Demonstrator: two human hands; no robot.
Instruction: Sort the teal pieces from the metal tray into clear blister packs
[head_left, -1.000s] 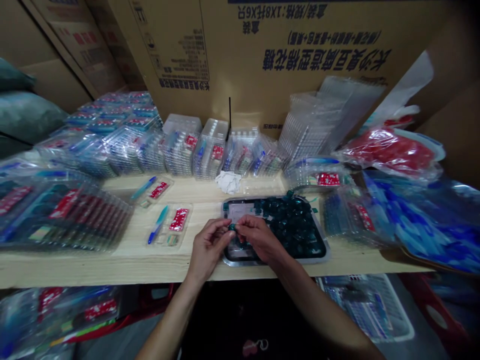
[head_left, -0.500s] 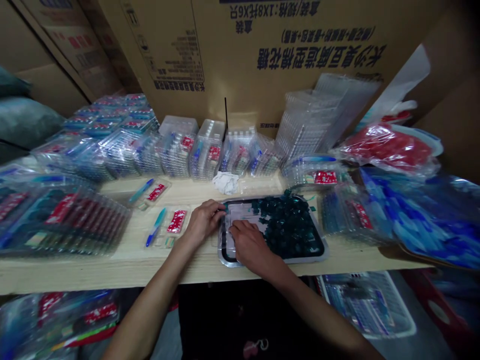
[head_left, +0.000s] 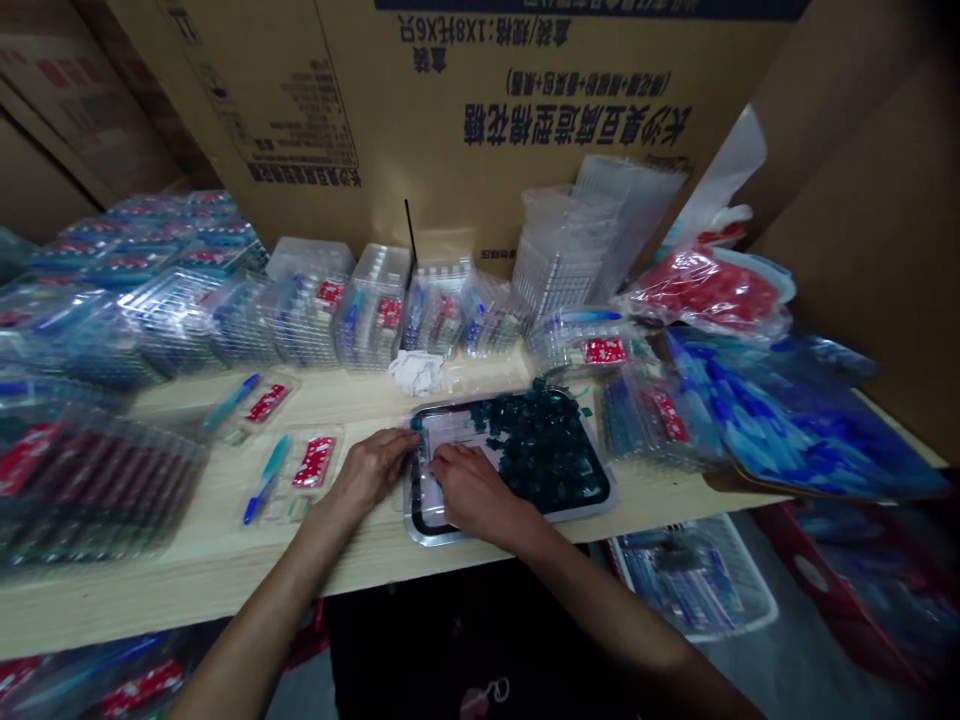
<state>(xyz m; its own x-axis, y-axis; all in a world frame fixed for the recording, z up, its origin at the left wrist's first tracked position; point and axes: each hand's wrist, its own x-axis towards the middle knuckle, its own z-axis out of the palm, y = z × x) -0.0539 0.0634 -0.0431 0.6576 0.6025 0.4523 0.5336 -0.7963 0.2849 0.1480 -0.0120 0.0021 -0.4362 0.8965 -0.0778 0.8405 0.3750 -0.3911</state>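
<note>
Upside-down dark print covers the big cardboard carton (head_left: 420, 190) at the back: the largest line reads 长沙臭豆腐造型棉花糖, with 盒装/规格: 1X8托X6只 among the lines nearer the top of the view; the small block of print at its left is too fine to make out. The red packets with white marks in the transparent packs (head_left: 313, 462) show no words that can be read.

The dark-rimmed tray (head_left: 412, 515) lies near the front edge of the wooden surface (head_left: 225, 575), a strip of pale wood showing along that edge. More wood shows between the tray and the packs at its left, while a crumpled white paper (head_left: 416, 372) sits just beyond its far rim and filled packs stand near its right side.

Dark green pieces (head_left: 544, 450) heap over the tray's right part and lie to the right of both hands. The left hand (head_left: 371, 470) has its fingertips at the tray's left rim, fingers close together; the right hand (head_left: 469, 488) bends over the tray's pale left part, fingers curled downward. I cannot tell whether either one holds anything
</note>
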